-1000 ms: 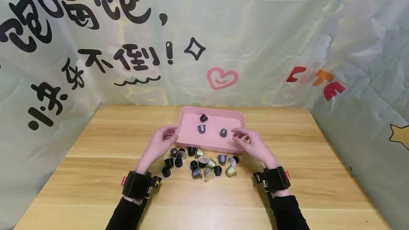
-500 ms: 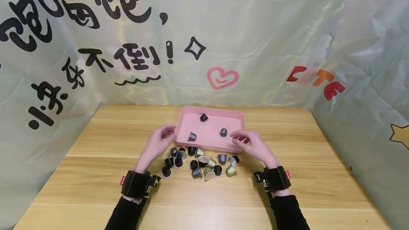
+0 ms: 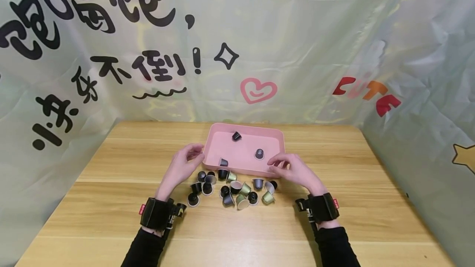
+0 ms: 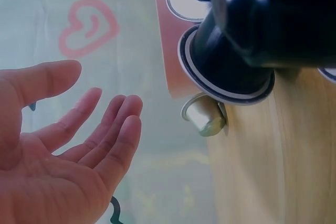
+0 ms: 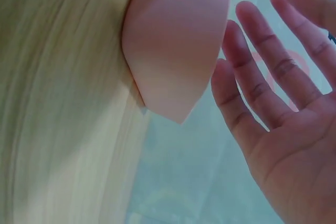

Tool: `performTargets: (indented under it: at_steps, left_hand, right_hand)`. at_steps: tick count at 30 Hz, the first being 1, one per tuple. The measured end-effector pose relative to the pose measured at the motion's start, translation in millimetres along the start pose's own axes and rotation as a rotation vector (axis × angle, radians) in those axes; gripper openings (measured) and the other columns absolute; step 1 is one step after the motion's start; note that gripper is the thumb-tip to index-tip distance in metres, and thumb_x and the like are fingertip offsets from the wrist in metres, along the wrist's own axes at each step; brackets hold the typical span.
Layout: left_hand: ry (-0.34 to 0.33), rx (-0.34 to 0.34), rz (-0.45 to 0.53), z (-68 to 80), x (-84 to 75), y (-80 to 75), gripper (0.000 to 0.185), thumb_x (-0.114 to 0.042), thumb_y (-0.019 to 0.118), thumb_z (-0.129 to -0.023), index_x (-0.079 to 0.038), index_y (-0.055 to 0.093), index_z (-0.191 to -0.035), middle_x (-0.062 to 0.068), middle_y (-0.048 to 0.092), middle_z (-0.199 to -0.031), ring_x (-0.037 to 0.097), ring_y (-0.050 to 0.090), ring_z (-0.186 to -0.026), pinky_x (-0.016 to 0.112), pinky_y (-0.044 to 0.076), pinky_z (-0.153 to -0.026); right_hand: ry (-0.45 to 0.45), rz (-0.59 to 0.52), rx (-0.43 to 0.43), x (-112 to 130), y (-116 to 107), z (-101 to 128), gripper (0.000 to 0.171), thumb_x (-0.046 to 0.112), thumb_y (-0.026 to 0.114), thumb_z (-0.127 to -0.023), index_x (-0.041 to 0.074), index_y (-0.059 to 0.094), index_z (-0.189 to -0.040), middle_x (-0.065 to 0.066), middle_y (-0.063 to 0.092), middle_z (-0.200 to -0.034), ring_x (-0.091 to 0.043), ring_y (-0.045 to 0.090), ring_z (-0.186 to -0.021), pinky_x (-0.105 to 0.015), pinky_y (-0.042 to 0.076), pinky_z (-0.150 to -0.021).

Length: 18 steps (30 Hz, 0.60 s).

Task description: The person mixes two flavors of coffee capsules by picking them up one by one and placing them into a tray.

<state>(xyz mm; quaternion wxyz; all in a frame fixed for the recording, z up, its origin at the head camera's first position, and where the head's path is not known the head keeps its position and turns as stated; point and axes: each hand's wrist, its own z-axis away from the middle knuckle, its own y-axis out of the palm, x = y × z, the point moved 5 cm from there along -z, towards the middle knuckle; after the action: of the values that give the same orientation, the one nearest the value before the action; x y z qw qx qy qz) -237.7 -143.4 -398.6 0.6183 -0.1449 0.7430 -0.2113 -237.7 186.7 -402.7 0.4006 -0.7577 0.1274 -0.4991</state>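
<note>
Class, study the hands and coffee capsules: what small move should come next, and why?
Probably lower the right hand to the rightmost green coffee capsule: it lies at the outer edge of the capsules on the wooden table and looks easy to pinch. That hand holds nothing, and only three capsules show in the pink tray.

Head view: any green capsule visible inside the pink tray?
No, the three dark capsules are all that show inside the pink tray, while the green capsules lie on the table in front.
</note>
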Motion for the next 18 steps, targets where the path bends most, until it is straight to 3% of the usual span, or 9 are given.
performTargets:
  at_steps: [6, 14, 18]
  left_hand:
    - [-0.005, -0.004, -0.003, -0.1, 0.4, -0.7, 0.038, -0.010, 0.063, -0.097, 0.006, 0.059, -0.131, 0.025, 0.065, -0.128, 0.038, 0.063, -0.120, 0.050, 0.049, -0.109]
    - [0.003, -0.007, -0.008, 0.3, 0.4, -1.7, 0.037, -0.010, 0.064, -0.097, 0.005, 0.059, -0.131, 0.024, 0.066, -0.126, 0.038, 0.064, -0.119, 0.050, 0.049, -0.109]
    - [0.007, 0.000, -0.011, 1.4, -1.0, -1.3, 0.038, -0.010, 0.063, -0.097, 0.006, 0.059, -0.131, 0.024, 0.066, -0.125, 0.038, 0.064, -0.119, 0.051, 0.049, -0.109]
  right_hand:
    - [-0.015, -0.001, 0.032, 3.2, -3.1, 1.5, 0.005, 0.012, 0.072, -0.091, 0.011, 0.076, -0.095, 0.003, 0.071, -0.083, -0.004, 0.056, -0.074, -0.021, 0.047, -0.066]
    - [0.003, -0.086, 0.212, 7.5, -0.1, 6.0, 0.008, 0.010, 0.073, -0.091, 0.005, 0.076, -0.096, -0.003, 0.075, -0.087, -0.002, 0.059, -0.074, -0.019, 0.051, -0.068]
    - [0.023, -0.094, 0.258, 7.9, 2.4, 7.8, 0.009, 0.007, 0.072, -0.089, 0.004, 0.076, -0.097, -0.003, 0.074, -0.087, -0.003, 0.059, -0.073, -0.019, 0.052, -0.067]
